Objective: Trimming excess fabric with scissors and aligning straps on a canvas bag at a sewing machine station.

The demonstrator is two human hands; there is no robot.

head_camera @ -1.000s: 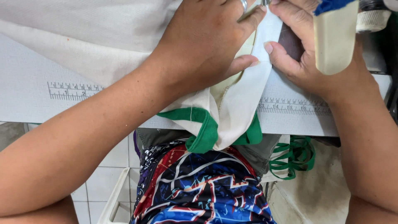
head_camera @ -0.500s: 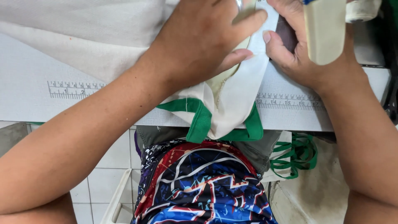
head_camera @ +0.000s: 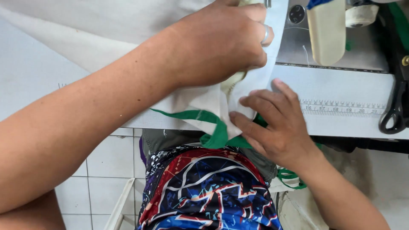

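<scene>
White tabletop (head_camera: 349,91) of a sewing station fills the upper half of the frame, with a printed ruler strip along its front edge at right.

Cream fabric piece (head_camera: 204,100) lies at frame centre, draped over the tabletop edge, with green binding tape (head_camera: 215,127) running along its lower hem and hanging down toward the lap. The left hand (head_camera: 221,47) is pressed on top of the fabric, knuckles up, fingers curled down onto the cloth near the machine; its grip is closed on a fold of the fabric, a ring seen on one finger. The right hand (head_camera: 272,127) lies lower, fingers spread flat and pinching the fabric's edge where the green tape turns.

Step judged in hand: the edge is being aligned and fed toward the needle area. The next move would call for the fold to be kept flat and the tape kept even at the edge.

Outward: the sewing machine's pale arm (head_camera: 326,32) at upper right, black scissors (head_camera: 394,106) at the far right, white floor tiles (head_camera: 98,162) at lower left.
</scene>
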